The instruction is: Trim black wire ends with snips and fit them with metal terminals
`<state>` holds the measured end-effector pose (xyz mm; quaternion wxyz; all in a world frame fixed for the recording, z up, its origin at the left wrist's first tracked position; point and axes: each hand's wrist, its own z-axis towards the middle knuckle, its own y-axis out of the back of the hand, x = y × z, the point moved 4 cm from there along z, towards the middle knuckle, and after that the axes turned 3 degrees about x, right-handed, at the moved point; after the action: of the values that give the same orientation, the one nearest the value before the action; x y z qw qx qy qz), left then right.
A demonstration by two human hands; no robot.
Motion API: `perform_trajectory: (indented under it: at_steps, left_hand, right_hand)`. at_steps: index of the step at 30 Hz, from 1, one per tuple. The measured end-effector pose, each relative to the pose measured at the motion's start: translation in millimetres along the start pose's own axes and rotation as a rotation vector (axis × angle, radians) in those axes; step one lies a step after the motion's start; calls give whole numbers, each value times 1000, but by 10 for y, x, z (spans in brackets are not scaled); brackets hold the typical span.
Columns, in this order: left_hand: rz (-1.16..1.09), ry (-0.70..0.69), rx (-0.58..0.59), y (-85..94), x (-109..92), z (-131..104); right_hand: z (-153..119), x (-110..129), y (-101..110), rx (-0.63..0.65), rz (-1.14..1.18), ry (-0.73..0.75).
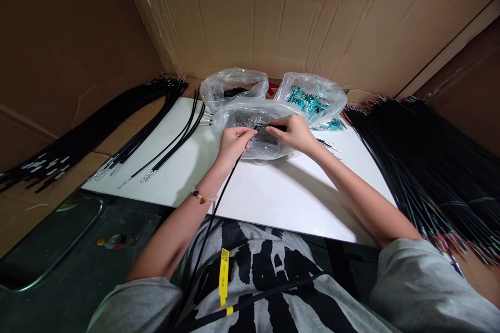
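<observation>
My left hand (237, 143) is closed in a pinch near the end of a black cable (223, 187), which runs down over the table edge to my lap. Just to its right, my right hand (291, 131) pinches a small dark piece at the cable's end; its exact kind is too small to tell. Both hands are over the front clear plastic bag (253, 153), which holds a mass of small grey parts (244, 118). A yellow tag (223, 276) with a code hangs on a black cable across my lap.
Behind are a bag of dark pieces (234, 75) and a bag of teal foil-like pieces (307, 101). Black cables (128, 106) lie at left, and a thick cable bundle (425, 156) at right. Cardboard walls (250, 21) enclose the white table (258, 203).
</observation>
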<state>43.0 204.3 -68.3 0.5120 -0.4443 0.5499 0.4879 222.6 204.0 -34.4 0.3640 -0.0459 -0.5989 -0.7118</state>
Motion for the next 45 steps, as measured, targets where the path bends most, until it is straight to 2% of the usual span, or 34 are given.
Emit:
perform_trajectory:
  at_steps: [16,28,39,45]
  left_hand:
    - [98,-13,16,-23,39,16]
    - [136,-115,-64,12,25,20]
    - [177,-173,-102,39,39,18]
    - [165,-187,-109,44,38,18]
  right_hand:
    - [2,1,33,21,-18,27]
    - [-5,14,24,24,-30,39]
    - [-4,-3,27,-4,-29,33]
    - [9,-82,79,-98,-49,-4]
